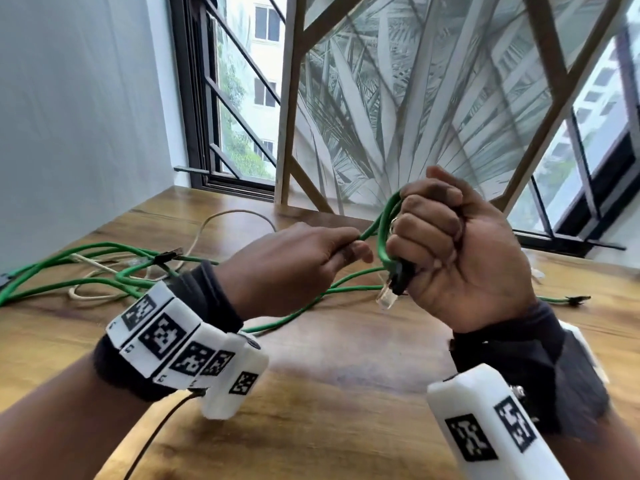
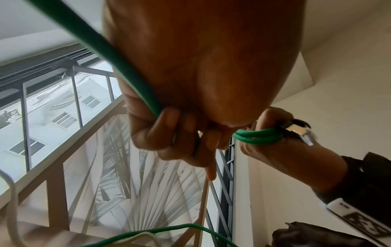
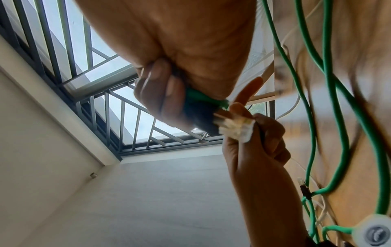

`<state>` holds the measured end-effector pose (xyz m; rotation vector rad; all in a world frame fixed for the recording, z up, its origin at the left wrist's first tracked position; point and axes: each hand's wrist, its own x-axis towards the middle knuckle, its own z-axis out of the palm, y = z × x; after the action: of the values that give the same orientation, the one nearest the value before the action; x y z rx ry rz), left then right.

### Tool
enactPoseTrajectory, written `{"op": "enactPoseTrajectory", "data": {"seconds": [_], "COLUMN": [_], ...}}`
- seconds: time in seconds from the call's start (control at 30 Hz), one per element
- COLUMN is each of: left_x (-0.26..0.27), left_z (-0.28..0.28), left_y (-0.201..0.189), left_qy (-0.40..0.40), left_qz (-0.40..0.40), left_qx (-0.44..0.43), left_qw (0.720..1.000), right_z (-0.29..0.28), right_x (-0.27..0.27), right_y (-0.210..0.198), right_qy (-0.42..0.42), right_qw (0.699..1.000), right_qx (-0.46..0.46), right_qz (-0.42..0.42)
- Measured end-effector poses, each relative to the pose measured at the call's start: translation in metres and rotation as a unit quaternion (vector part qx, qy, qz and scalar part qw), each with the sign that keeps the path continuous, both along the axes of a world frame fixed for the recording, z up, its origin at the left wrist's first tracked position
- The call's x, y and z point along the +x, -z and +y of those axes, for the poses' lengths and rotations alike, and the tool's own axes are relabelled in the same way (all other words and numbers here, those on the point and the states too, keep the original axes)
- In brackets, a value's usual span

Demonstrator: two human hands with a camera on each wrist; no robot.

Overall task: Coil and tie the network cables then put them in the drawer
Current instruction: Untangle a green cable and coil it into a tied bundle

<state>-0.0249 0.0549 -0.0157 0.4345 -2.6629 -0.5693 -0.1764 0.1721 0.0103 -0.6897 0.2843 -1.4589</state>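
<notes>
Here both hands' fingers clamp one green cable (image 1: 382,220); one cream cable (image 1: 221,216) lies apart.

Green network cable (image 1: 384,223) part-looped above the worktop (image 1: 346,375)

Two small green loops stand upright above the worktop, the clear plug (image 1: 387,298) with black boot hanging below them; the rest trails down and lies loose on it, tangled with a cream cable (image 1: 221,216).
</notes>
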Motion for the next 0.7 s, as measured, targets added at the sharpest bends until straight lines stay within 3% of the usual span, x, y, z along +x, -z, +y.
{"op": "enactPoseTrajectory", "data": {"seconds": [0.13,0.5,0.7], "left_x": [0.002,-0.002,0.000], "left_z": [0.002,0.000,0.003], "left_y": [0.003,0.009,0.009], "left_qy": [0.027,0.068,0.081], "left_qz": [-0.015,-0.060,-0.050], "left_qx": [-0.045,-0.063,-0.083], "left_qw": [0.999,0.994,0.992], "right_z": [0.000,-0.008,-0.014], "right_x": [0.001,-0.007,-0.004], "right_y": [0.000,0.007,0.010], "right_qy": [0.066,0.192,0.286], "right_qw": [0.996,0.974,0.955], "right_qx": [-0.042,-0.076,-0.082], "right_qz": [-0.040,-0.096,0.004]}}
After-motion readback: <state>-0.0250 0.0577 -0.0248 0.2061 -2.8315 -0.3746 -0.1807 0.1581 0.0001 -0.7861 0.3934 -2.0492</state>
